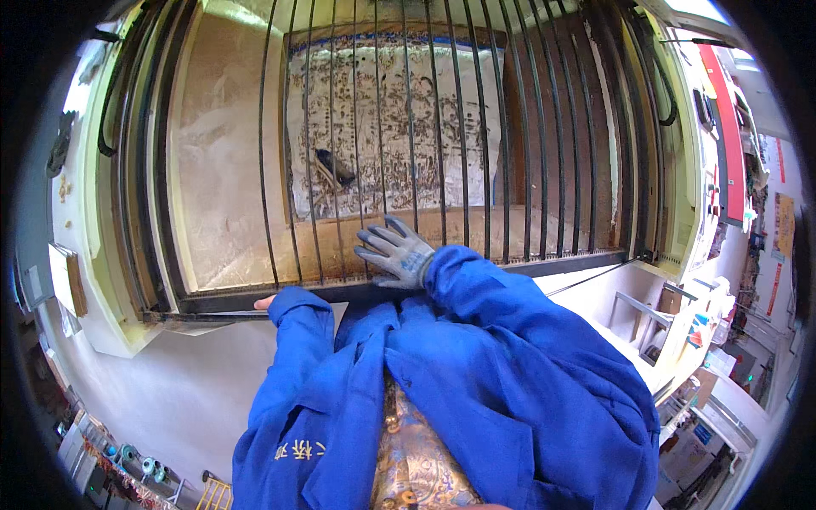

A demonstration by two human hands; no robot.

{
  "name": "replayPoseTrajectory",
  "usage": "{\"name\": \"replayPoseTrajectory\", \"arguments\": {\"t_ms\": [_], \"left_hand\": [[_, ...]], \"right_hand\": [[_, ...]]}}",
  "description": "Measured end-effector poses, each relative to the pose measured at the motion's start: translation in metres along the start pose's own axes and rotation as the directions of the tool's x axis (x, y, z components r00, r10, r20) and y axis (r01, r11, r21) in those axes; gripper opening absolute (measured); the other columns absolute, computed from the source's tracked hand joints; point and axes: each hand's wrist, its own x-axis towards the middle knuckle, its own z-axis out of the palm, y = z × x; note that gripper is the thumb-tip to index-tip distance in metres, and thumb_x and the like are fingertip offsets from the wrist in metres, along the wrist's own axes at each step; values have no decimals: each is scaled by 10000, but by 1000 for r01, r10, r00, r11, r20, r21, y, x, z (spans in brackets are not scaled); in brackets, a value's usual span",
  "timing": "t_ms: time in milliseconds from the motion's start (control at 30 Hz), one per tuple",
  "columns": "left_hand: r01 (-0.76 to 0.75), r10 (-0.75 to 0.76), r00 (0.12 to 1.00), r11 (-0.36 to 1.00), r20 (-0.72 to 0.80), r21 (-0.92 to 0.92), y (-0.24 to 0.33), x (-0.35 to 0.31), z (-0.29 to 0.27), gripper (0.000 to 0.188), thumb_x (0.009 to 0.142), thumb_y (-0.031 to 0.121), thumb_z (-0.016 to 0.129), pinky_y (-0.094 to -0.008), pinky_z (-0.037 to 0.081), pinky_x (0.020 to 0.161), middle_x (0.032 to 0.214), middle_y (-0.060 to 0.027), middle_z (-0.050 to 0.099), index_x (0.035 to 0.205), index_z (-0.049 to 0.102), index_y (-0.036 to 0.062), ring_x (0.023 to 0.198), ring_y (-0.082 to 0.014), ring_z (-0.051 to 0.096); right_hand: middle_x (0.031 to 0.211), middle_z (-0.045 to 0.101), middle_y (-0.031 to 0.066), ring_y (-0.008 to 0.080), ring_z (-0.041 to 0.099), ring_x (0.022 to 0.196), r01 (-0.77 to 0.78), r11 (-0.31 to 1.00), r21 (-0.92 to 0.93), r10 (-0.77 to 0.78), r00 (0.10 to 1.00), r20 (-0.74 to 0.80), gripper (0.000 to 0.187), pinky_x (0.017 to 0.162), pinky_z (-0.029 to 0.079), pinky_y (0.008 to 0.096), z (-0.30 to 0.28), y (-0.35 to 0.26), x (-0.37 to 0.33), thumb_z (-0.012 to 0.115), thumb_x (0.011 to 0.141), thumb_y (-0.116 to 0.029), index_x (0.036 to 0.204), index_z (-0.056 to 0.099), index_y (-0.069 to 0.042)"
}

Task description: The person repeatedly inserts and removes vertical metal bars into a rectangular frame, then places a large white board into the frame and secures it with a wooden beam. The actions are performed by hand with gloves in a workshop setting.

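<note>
Along the near rail (229, 299), the gloved right hand (393, 257) spreads wide over bars (261, 127).
Left hand (265, 303), mostly hidden by its sleeve (301, 308), is at the rail, grip impossible to tell; a stained sheet (394, 127) lies below the bars.

Floor: a pale, whitish expanse (161, 382) filled the lower left of the frame.
Right wall: a light surface (767, 161) carried narrow red strips (775, 289) and a tan board (783, 226) near the right edge.
Red panel: a tall one (722, 136) stood at upper right.
Furniture: a grey metal frame (643, 308) stood at right; a yellow stand (215, 493) and a crowded area with teal round items (149, 466) sat at lower left.
Light: a white glare (701, 8) showed at upper right.
</note>
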Motion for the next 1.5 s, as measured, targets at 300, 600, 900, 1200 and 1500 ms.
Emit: {"name": "replayPoseTrajectory", "arguments": {"t_ms": [300, 600, 900, 1200, 1500], "left_hand": [[247, -223, 953, 964, -207, 96, 16, 22, 15, 682, 697, 661, 712, -478, 394, 1021, 1357, -73, 566, 1192, 691, 192, 1223, -260, 532], [-455, -348, 591, -889, 728, -56, 21, 32, 3, 751, 938, 642, 373, -432, 482, 859, 1074, -292, 631, 1122, 575, -58, 974, -428, 606], [-183, -190, 981, -965, -24, 187, 56, 72, 151, 610, 888, 579, 559, -422, 512, 771, 1028, -131, 654, 1154, 568, 30, 954, -267, 627], [-206, -203, 953, -978, 224, -8, 225, 175, 482, 369, 878, 259, 574, -416, 535, 643, 908, -193, 682, 1110, 570, -28, 744, -303, 661], [-137, -12, 923, -945, 386, 297, 253, 184, 619, 327, 917, 234, 574, -375, 529, 581, 828, -180, 680, 1154, 521, 15, 647, -256, 650]], "right_hand": [[1480, 391, 160, 351, 333, 1383, -281, 955, -99, 275, 959, -73, 685, 1144, 107, 606, -19, 51, -81, 606, 851, -502, 1422, 445, -159], [1490, 370, 148, 351, 272, 1405, -271, 935, -228, 268, 962, -43, 748, 1163, 112, 569, -12, 39, -75, 634, 815, -443, 1443, 397, -113], [1528, 292, 199, 357, 232, 1427, -425, 864, -271, 337, 887, -315, 746, 1166, 101, 526, -8, 14, -88, 606, 856, -371, 1488, 322, -95], [1285, 556, 228, 385, 518, 1204, 104, 972, 211, -14, 920, -392, 410, 1033, 397, 425, 31, -194, 107, 621, 882, -103, 1273, 553, 3], [1408, 400, 293, 449, 451, 1257, 98, 992, -75, -98, 995, -6, 731, 1039, 404, 471, 118, -375, 320, 682, 812, -399, 1395, 406, -54]]}}
